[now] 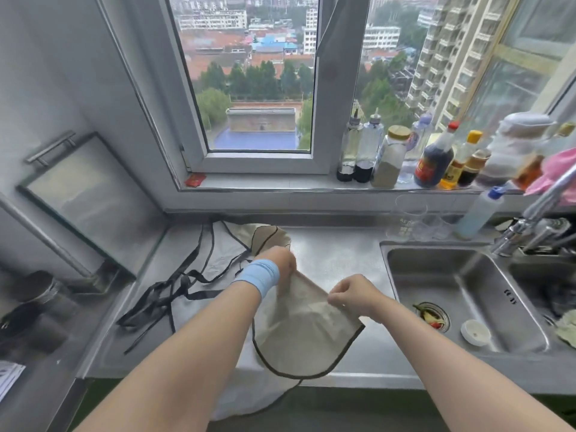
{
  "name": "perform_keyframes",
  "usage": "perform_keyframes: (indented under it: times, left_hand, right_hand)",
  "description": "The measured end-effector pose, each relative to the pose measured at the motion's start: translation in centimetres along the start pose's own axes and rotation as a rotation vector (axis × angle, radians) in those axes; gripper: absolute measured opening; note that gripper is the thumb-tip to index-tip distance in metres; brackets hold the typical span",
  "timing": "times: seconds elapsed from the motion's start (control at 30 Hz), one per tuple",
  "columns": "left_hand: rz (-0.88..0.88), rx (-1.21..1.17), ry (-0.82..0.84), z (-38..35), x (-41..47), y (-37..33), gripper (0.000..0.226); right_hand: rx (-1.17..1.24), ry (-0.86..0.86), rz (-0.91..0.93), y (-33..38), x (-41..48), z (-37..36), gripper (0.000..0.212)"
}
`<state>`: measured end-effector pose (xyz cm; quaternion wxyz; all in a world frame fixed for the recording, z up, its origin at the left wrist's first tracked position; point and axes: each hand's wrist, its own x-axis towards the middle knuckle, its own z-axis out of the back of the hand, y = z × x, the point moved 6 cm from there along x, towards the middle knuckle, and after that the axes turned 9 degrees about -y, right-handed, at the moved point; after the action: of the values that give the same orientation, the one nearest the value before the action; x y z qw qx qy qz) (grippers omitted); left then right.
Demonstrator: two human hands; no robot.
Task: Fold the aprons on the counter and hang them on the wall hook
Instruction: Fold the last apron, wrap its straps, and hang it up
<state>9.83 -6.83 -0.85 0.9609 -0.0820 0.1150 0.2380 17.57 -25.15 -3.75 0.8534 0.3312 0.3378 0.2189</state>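
Observation:
A beige apron (304,332) with dark trim lies on the steel counter (336,254), its lower part hanging over the front edge. My left hand (280,261), with a blue wristband, grips the apron's upper edge. My right hand (350,294) pinches the fabric's right edge and lifts it a little. A pale grey apron (224,247) lies beneath and to the left, spread flat. Its black straps (165,294) trail in a tangle toward the counter's left side. No wall hook is in view.
A steel sink (467,294) with a white lid and food scraps sits right of the aprons, with a tap (536,213) above it. Bottles and jars (433,157) crowd the window sill. Clear glasses (408,219) stand behind the sink. A framed board (90,198) leans at left.

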Motion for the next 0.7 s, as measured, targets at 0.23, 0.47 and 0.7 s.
perform_keyframes:
  times: [0.23,0.47,0.7]
  left_hand:
    - [0.047,-0.267,-0.048,-0.5,0.9,-3.0,0.034]
    - [0.334,-0.376,-0.02,-2.0,1.5,5.1,0.031]
    - [0.509,-0.451,-0.076,-4.1,7.4,14.6,0.031]
  right_hand:
    - [-0.638,0.084,0.049,0.2,5.7,2.4,0.015]
    - [-0.416,0.061,0.309,7.5,11.1,-1.3,0.032]
    - [-0.571,-0.157,0.424,12.7,19.8,-6.1,0.032]
